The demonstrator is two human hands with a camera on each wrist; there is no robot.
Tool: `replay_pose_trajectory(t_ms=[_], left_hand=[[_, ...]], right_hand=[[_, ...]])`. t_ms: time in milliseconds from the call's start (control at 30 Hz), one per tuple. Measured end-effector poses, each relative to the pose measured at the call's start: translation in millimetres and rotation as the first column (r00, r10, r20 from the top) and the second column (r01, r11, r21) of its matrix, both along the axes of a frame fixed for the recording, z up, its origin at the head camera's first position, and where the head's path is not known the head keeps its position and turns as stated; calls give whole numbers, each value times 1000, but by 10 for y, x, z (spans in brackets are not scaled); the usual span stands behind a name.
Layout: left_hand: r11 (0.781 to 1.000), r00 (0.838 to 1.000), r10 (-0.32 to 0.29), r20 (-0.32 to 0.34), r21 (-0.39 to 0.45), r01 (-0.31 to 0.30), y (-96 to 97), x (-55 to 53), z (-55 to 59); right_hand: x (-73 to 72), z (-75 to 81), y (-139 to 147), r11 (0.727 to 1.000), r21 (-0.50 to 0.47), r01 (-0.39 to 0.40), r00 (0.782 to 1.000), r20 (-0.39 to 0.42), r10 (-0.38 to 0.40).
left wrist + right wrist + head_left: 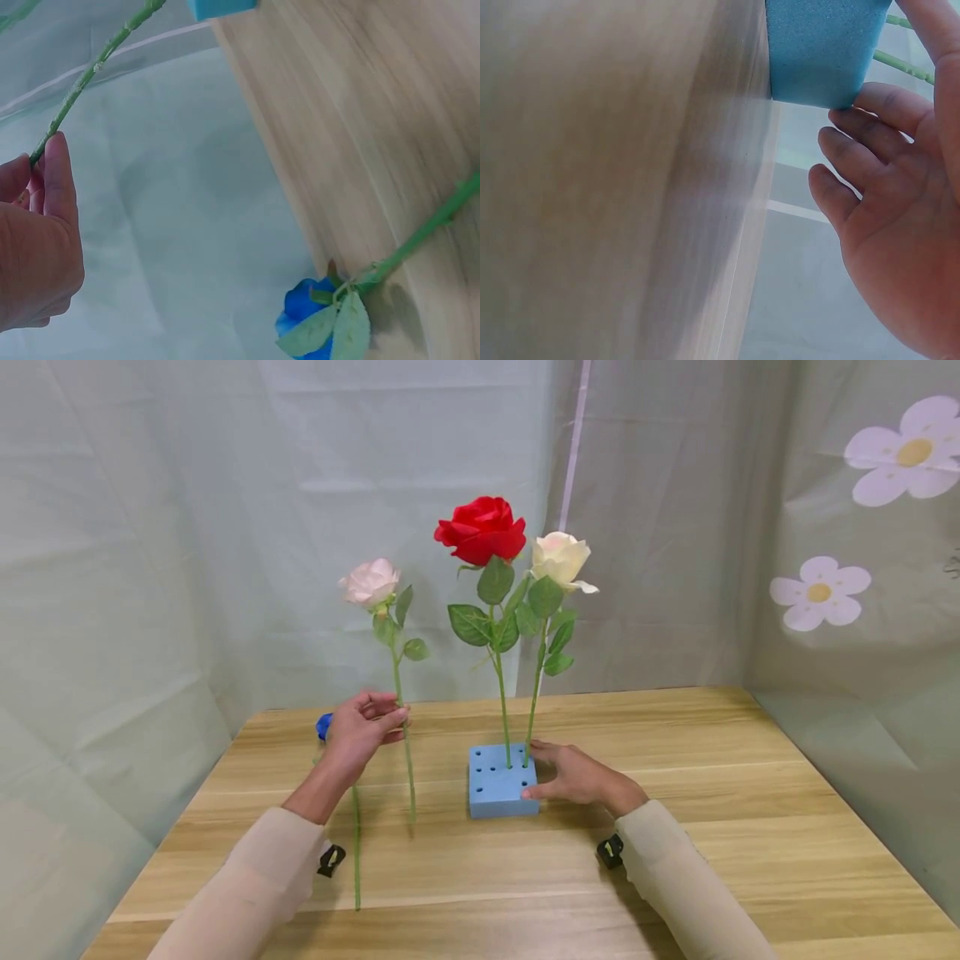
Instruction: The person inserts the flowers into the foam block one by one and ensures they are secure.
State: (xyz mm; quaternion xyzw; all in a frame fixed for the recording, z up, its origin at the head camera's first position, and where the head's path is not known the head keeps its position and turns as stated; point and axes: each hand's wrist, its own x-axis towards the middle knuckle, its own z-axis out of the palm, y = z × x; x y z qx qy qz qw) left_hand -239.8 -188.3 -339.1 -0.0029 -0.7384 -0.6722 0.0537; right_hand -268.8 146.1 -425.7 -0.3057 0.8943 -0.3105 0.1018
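Note:
In my left hand (363,724) a pale pink rose (372,583) is pinched by its green stem between thumb and fingertips. It stands upright, its lower stem end over the table left of a light blue foam block (504,800). My right hand (573,772) grips the block at its right side, thumb at the top near the front and fingers by the back corner. From holes in the block rise a red rose (483,531) and a cream rose (560,560). In the left wrist view a blue rose (304,304) lies on the table below the left hand.
The wooden table (675,860) ends at its back edge near pale hanging curtains (420,443). Several holes show in the block's top. The blue rose's stem (357,860) stretches toward the front of the table. A black clip (331,860) sits at the left cuff, another (611,851) at the right.

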Motion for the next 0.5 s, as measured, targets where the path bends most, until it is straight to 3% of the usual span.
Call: replay_pose_trajectory(t_ms=[500], left_hand=[[999,1000,-14,-11,43,15,121,-17,76]], right_hand=[[-1,-8,-7,1000,-1,10,1000,13,-10]])
